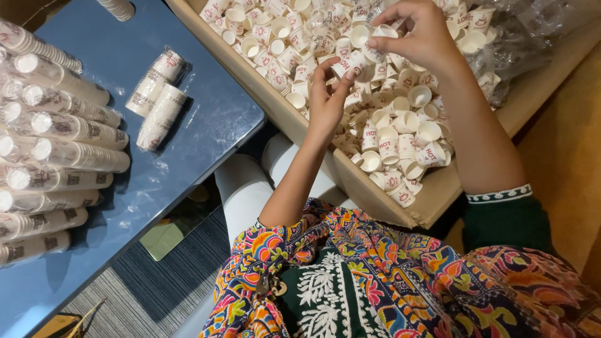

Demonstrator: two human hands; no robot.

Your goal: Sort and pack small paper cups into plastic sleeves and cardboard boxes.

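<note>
A large cardboard box (438, 194) rests across my lap, filled with several small white paper cups (400, 131) with red print. My left hand (327, 97) is raised over the box and pinches a short stack of these cups (352, 62) between thumb and fingertips. My right hand (418, 34) hovers just above and to the right, holding a single cup (383, 32) mouth-up by its rim, close to the top of the stack.
A blue table (200, 125) stands to my left. Several long wrapped sleeves of stacked cups (59, 125) lie piled at its left side, and two short wrapped bundles (156, 100) lie near its middle. Clear plastic wrap (538, 31) bunches at the box's far right.
</note>
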